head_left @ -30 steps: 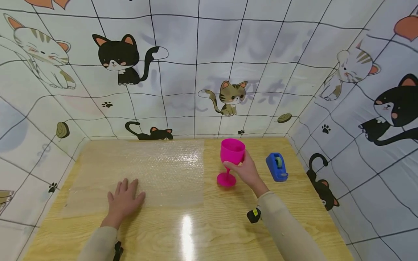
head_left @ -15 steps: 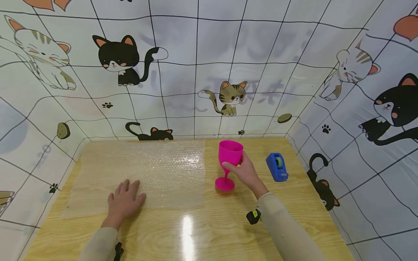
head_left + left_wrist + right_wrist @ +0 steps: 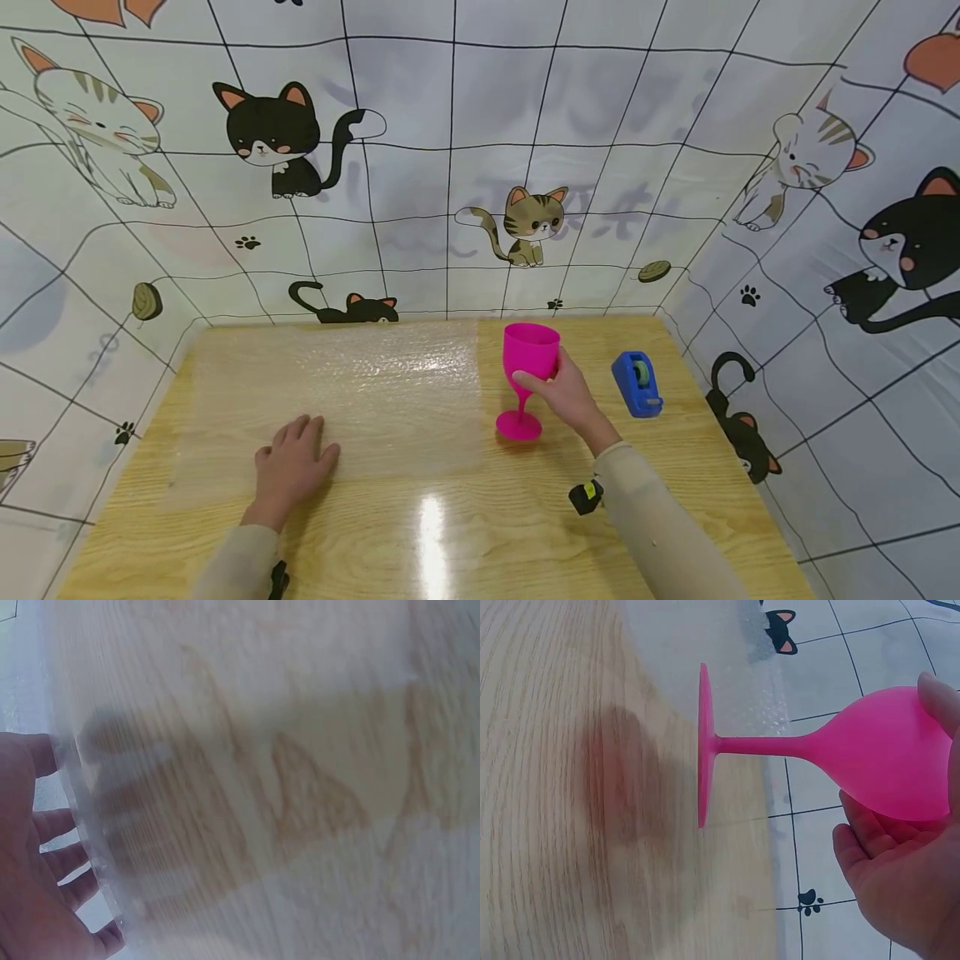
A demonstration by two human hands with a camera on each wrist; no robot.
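A pink goblet is upright in my right hand, whose thumb and fingers grip its bowl. In the right wrist view the goblet's foot hovers over the wood, apart from its shadow. To its left lies a clear sheet of bubble wrap, flat on the table. My left hand rests on the sheet's near left part, fingers spread and slightly bent. The left wrist view shows the fingertips touching down at the surface.
A blue tape dispenser stands right of the goblet on the wooden table. Cat-printed cloth walls rise behind the table and on both sides.
The bubble wrap has shifted a little to the right, together with my left hand. The goblet moved slightly toward me and down, then stayed almost still.
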